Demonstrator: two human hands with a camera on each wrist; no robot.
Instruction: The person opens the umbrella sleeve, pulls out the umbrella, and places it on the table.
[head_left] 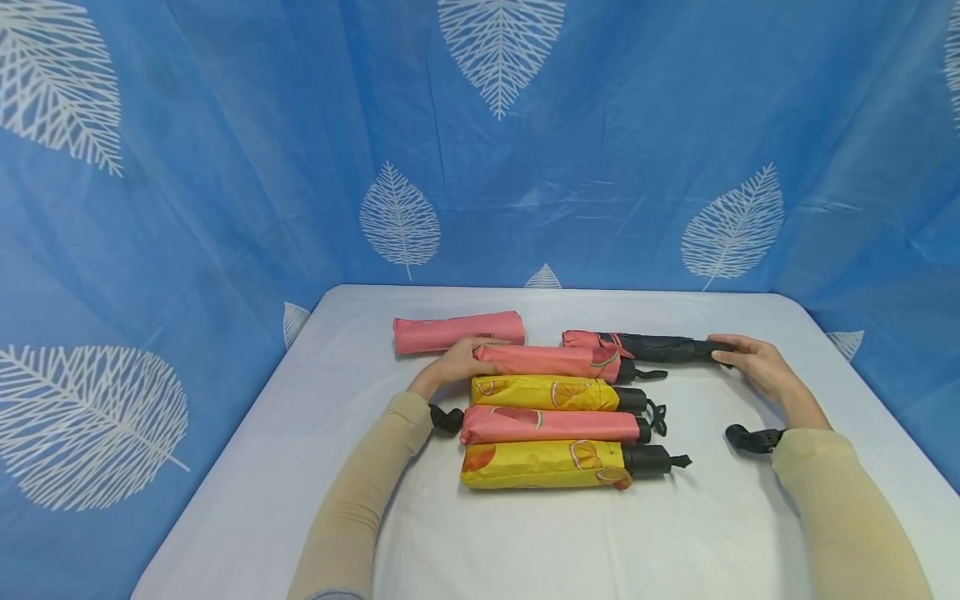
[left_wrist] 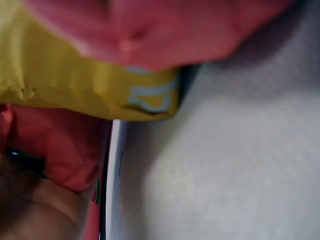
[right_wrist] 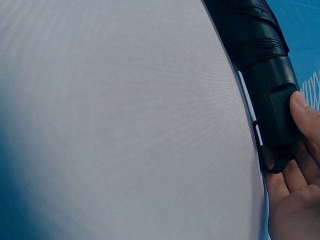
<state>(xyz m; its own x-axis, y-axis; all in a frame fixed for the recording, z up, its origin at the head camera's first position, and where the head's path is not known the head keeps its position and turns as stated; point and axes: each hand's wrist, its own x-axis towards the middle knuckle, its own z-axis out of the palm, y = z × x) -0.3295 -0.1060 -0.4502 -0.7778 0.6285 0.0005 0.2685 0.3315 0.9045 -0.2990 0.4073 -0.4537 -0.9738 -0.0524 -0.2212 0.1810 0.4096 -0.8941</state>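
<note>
As L hand (head_left: 452, 365) pinches pink umbrella (head_left: 551, 362) at L end, R hand (head_left: 763, 369) grips blk umbrella (head_left: 656, 347) by R end.

The black folded umbrella (head_left: 660, 347) shows pink at its left end. On its near side, colours alternate: far pink umbrella (head_left: 543, 361), far yellow umbrella (head_left: 536, 392), near pink umbrella (head_left: 570, 427), near yellow umbrella (head_left: 532, 467). The pinks carry watermelon slices, the yellows orange citrus. Left of the black folded umbrella, a fabric roll (head_left: 450, 333) is pink; beneath, the tabletop (head_left: 585, 542) is white; behind, white leaves pattern a blue curtain (head_left: 555, 192).
</note>
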